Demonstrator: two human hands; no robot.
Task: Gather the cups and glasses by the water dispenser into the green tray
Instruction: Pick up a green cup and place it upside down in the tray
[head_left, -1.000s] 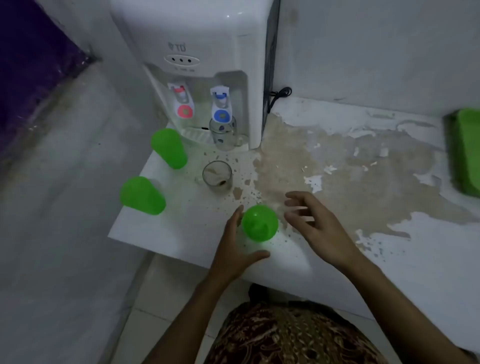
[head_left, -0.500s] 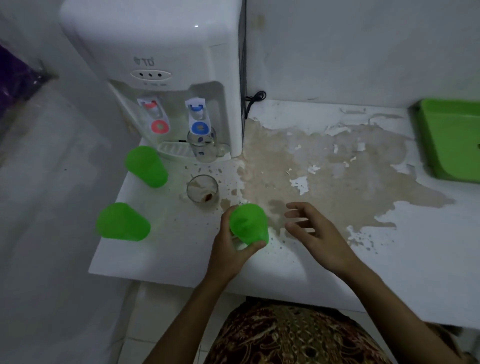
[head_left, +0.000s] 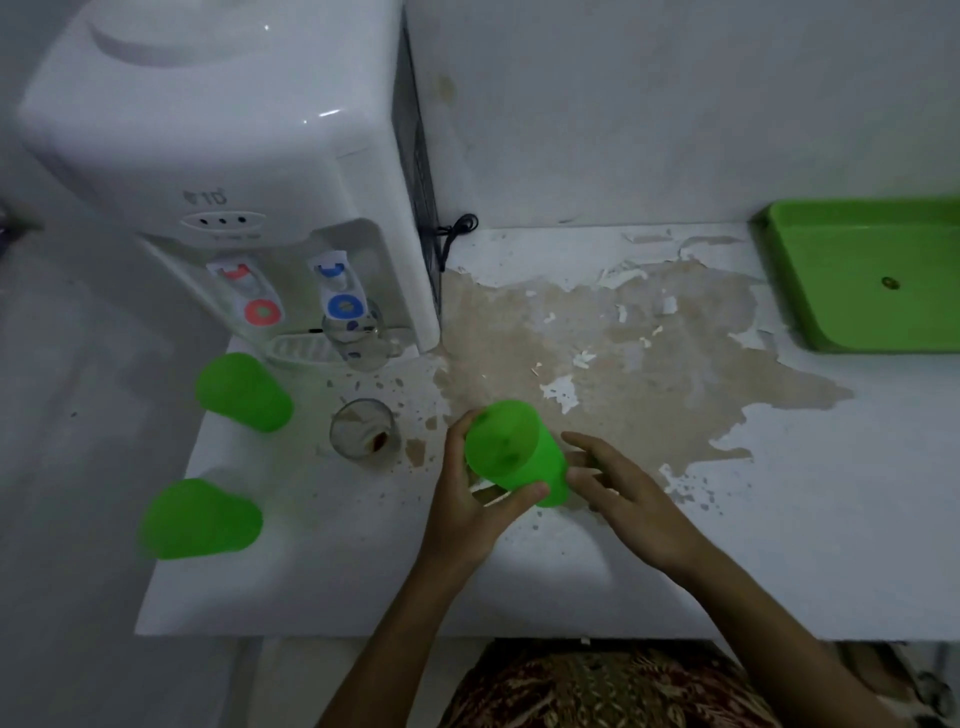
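Centre of the frame, the left hand (head_left: 470, 499) wraps a green cup (head_left: 511, 452), thumb along its lower side and fingers behind, and the cup sits tilted with its mouth turned up toward the camera, clear of the tabletop (head_left: 779, 519) by the look of it, though the gap under it is hard to read. The right hand (head_left: 623, 493) is open, fingers spread, right beside the cup's base; whether the fingertips actually touch the plastic, I cannot tell. It reads like a handover in the making, and that makes sense: the green tray (head_left: 862, 280) lies at the far right edge of the frame, well apart, on the right hand's side. It looks empty but for one small dark speck, so this is probably the first cup on its way. Four more wait at the left: two green cups on their sides, one mid-left (head_left: 243, 392), one lower-left (head_left: 200, 519) near the tabletop's edge; a used glass (head_left: 362, 428) standing upright between them and the hands; and a clear mug (head_left: 356, 338) parked on the drip grille under the blue tap of the water dispenser (head_left: 234, 156), where someone would leave it to fill.
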